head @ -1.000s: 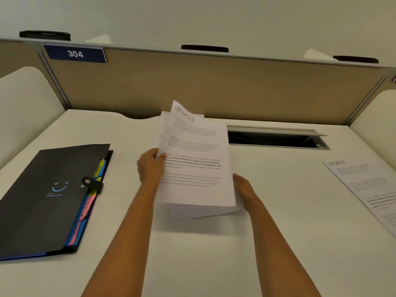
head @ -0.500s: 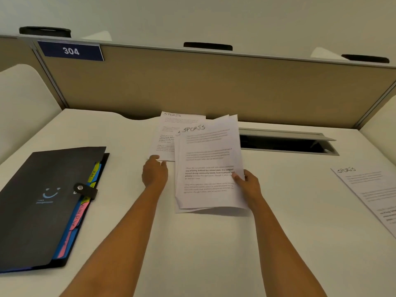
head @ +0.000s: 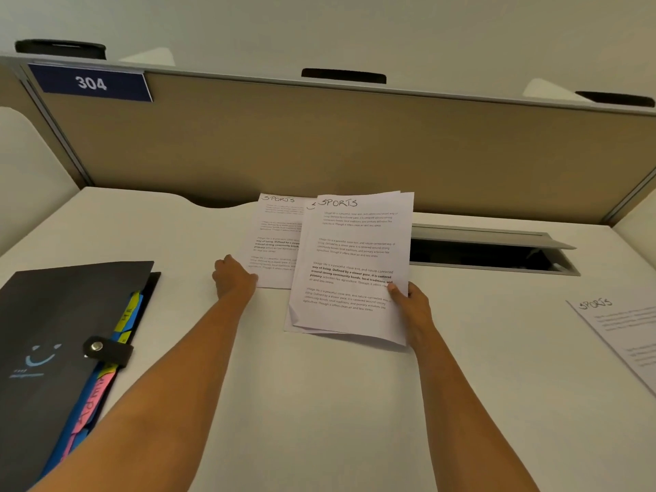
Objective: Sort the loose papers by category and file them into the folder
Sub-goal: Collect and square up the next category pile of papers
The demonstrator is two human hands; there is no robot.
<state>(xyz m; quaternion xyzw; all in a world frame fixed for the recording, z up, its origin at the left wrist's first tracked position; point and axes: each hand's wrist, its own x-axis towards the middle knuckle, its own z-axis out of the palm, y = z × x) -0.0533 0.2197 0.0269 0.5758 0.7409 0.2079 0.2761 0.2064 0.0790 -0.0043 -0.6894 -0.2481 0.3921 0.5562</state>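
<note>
The white desk (head: 319,413) fills most of what I can see, closed off at the back by a tan partition (head: 319,143). The black folder (head: 53,332) lies shut on the desk, its flap held by a snap strap (head: 106,349). Everything else sits to the right of it. Farthest along the back edge is a long open cable hatch (head: 490,252).

Between the folder and the hatch is a stack of sheets (head: 351,257) headed "SPORTS", with its near end raised slightly off the desk. A single sheet (head: 277,239) with the same heading lies flat, half tucked under the stack on the side towards the folder. A third sheet (head: 624,335), also marked "SPORTS", lies well beyond the hatch at the desk's far right.

The right hand (head: 413,307) pinches the stack's edge on the side away from the folder, thumb on top. The left hand (head: 232,278) is knuckles up, its fingers curled at the single sheet's near corner. I cannot tell whether it actually grips the paper.

Above the folder, a blue plate (head: 90,82) on the partition reads 304. Coloured tabs (head: 126,312) stick out of the folder's right edge.
</note>
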